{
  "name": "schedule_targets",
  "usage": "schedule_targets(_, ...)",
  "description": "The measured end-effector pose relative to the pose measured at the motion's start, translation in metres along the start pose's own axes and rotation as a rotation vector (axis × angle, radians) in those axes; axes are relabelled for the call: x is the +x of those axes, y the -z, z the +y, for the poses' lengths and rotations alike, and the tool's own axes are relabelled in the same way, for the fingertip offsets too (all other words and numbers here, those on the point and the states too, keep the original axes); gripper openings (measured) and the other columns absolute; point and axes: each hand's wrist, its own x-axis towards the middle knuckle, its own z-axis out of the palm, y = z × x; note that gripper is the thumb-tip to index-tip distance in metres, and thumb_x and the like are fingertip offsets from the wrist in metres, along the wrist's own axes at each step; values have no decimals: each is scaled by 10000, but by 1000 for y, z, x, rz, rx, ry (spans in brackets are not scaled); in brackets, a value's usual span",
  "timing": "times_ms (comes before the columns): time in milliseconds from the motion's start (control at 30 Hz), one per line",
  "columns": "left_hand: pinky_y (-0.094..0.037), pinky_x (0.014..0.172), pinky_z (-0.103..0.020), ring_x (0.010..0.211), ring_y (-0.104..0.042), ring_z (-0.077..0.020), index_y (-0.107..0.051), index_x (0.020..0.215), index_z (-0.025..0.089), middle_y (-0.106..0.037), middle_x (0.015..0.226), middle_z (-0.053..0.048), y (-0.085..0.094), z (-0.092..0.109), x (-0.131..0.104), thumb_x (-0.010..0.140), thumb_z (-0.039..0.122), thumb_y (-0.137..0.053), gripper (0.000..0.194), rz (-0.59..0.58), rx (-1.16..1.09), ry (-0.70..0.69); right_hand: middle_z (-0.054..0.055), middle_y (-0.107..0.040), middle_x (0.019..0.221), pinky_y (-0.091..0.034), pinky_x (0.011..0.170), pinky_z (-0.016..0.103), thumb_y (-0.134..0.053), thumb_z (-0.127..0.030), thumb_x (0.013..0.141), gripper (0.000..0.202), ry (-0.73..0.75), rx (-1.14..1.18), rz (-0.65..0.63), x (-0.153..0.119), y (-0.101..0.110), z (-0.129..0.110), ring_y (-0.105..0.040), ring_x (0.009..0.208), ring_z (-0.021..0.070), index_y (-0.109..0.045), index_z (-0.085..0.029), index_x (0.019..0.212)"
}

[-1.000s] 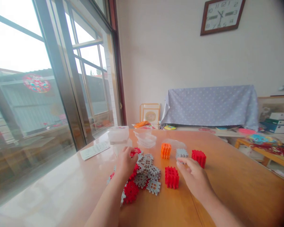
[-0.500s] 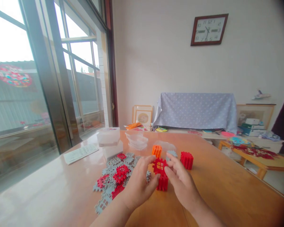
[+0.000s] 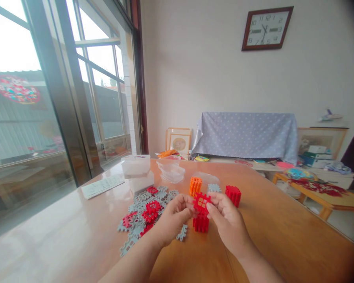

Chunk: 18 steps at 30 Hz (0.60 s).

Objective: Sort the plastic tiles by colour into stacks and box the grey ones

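Note:
A red notched plastic building tile [image 3: 202,202] with a four-pane window is held up between my hands. My right hand [image 3: 226,214] pinches its right edge between thumb and fingers. At the left edge, the closed fingertips of my left hand [image 3: 177,214] grip the same tile. Directly below it stands a stack of red tiles [image 3: 201,224], its top partly hidden. Farther back are an orange tile stack [image 3: 196,186], a grey tile stack [image 3: 214,188] and another red stack [image 3: 233,196]. Left of my left hand spreads a pile of loose grey and red tiles [image 3: 141,208].
Clear plastic containers [image 3: 171,173] and a white box [image 3: 135,167] stand toward the back of the wooden table [image 3: 271,236]. A printed sheet [image 3: 103,186] lies at the left. Beyond the right edge is a low wooden stool [image 3: 339,200] with items on it.
My hands have come together on the red tile, and my left fingers have closed at its edge. The tile now sits slightly higher and farther right. The camera view has tilted a little.

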Motion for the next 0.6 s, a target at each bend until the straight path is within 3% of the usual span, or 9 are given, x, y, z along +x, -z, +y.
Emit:
schedule_targets(267, -437, 761, -266, 729, -597, -132, -663, 937, 167, -696, 820, -38, 4, -1, 1, 814, 364, -777, 258, 28, -61, -1, 58, -711, 901, -570, 736, 344, -593, -510, 954, 311, 11, -95, -15, -1, 6, -7, -683, 809, 217, -627, -222, 1067)
schedule_targets(600, -425, 723, -255, 712, -550, -123, -683, 945, 145, -655, 798, -36, 11, -5, 4, 858, 326, -712, 202, 121, -26, -30, 49, -724, 877, -561, 690, 339, -638, -539, 915, 340, -62, -70, -35, -3, 2, -8, -704, 764, 216, -601, -220, 1024)
